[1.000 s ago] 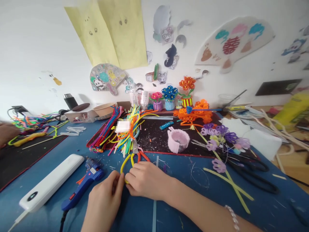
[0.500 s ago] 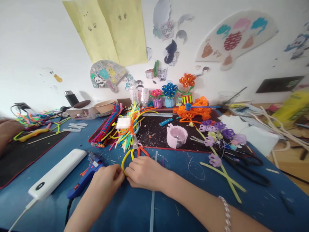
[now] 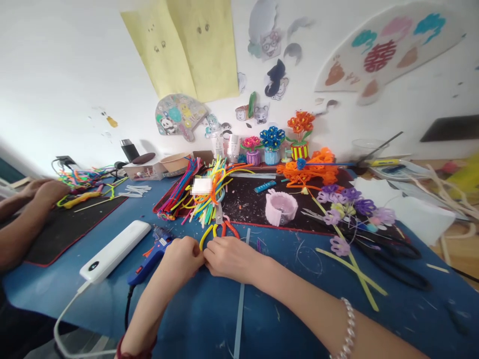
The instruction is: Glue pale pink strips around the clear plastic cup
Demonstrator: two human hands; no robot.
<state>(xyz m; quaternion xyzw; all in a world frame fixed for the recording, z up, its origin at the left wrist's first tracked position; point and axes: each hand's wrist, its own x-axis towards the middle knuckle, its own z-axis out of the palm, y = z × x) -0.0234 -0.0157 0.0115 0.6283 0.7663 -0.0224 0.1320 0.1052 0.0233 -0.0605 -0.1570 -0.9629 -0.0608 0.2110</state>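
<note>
My left hand [image 3: 186, 253] and my right hand [image 3: 230, 258] meet over the blue table, with their fingertips pinched together. Whatever they grip between them is too small or too covered to make out. Just beyond the fingers lies a metal cutting tool [image 3: 219, 213] with yellow and orange-red handles, its tip against a bundle of colourful pipe cleaners [image 3: 209, 204]. Left of my left hand rests a blue glue gun [image 3: 149, 262]. A pale strip [image 3: 241, 309] runs under my right wrist. Farther off stands a fuzzy pink cup [image 3: 280, 207].
A white power bank [image 3: 115, 252] with a cable lies at left. Purple flowers [image 3: 340, 244], black-handled scissors [image 3: 392, 262] and yellow-green strips [image 3: 359, 274] spread at right. Pipe-cleaner flower pots [image 3: 272, 155] line the wall. Another person's hands [image 3: 47, 192] are at far left.
The view has swung left, so things appear farther right. My hands stay together, fingertips still pinched. More of the other person's arms shows at the left.
</note>
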